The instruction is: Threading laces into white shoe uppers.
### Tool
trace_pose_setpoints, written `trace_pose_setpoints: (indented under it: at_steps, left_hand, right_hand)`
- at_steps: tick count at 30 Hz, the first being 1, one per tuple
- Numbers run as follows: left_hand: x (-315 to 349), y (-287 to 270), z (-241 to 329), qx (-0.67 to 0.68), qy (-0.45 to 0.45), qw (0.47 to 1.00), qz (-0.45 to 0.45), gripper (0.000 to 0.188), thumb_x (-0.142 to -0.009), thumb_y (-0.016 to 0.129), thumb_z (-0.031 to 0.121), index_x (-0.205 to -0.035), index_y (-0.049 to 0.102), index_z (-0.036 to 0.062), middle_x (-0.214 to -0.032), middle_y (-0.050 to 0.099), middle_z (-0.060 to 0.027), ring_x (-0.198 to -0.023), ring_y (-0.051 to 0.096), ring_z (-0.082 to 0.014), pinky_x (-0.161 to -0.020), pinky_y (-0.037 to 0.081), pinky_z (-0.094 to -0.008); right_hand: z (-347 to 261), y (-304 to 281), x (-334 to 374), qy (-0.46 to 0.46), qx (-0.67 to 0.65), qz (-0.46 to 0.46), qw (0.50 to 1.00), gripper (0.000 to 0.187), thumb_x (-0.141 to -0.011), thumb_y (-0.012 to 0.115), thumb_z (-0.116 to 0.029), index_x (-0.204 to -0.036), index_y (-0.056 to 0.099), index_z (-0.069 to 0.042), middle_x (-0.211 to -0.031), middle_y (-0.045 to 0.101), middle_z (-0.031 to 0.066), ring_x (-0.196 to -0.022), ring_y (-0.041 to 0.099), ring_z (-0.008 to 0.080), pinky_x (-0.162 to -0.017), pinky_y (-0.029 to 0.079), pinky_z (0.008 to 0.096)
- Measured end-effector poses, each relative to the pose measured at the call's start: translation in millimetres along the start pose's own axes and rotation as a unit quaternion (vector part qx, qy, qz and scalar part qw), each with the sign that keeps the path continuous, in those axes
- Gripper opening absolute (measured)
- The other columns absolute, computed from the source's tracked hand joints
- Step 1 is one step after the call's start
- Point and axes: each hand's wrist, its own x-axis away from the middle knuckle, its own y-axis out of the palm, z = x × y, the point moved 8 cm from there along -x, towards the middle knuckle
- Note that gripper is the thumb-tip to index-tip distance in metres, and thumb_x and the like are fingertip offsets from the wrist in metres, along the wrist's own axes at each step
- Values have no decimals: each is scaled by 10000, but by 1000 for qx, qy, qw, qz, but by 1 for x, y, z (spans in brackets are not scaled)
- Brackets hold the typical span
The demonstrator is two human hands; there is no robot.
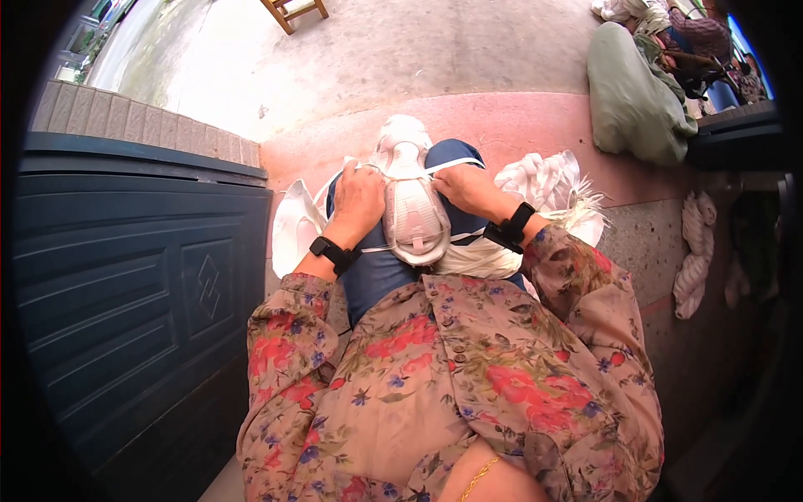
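A pale white-and-pink shoe (416,219) rests lengthwise between my knees, its rounded end toward me. A white shoelace (442,167) runs across it, drawn out to both sides. On the left, my left hand (361,197) is closed in a pinch on one part of the lace. Opposite it, my right hand (470,186) has its fingers closed on the other part, knuckles up. A hank of cream-white laces (481,259) lies over my lap under the right forearm. The fingertips of both hands are partly hidden.
More bundled white laces (544,186) lie beyond my right knee. A white item (295,224), its kind unclear, is beside my left leg. A dark blue panelled door (142,276) stands at left. A green sack (631,96), a twisted white bundle (695,251) and a wooden stool (294,12) are around.
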Motion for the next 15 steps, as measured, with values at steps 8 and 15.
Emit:
trace_pose_setpoints:
  at_steps: [8, 15]
  left_hand:
    - [-3, -12, 13, -13, 27, 999, 22, 109, -724, 544, 121, -696, 630, 59, -787, 593, -88, -856, 487, -277, -744, 390, -383]
    - [-14, -9, 35, -145, 113, 983, -18, 74, -716, 574, 118, -668, 601, 69, -756, 570, -81, -849, 482, -265, -733, 375, -394]
  right_hand:
    - [-2, -3, -5, -14, -42, 28, 999, 243, -819, 473, -194, -797, 615, 2, -755, 600, 205, -736, 584, 373, -665, 454, 438]
    - [3, -2, -10, 19, -102, 17, 994, 250, -814, 481, -216, -809, 618, -7, -772, 602, 208, -757, 580, 372, -674, 445, 430]
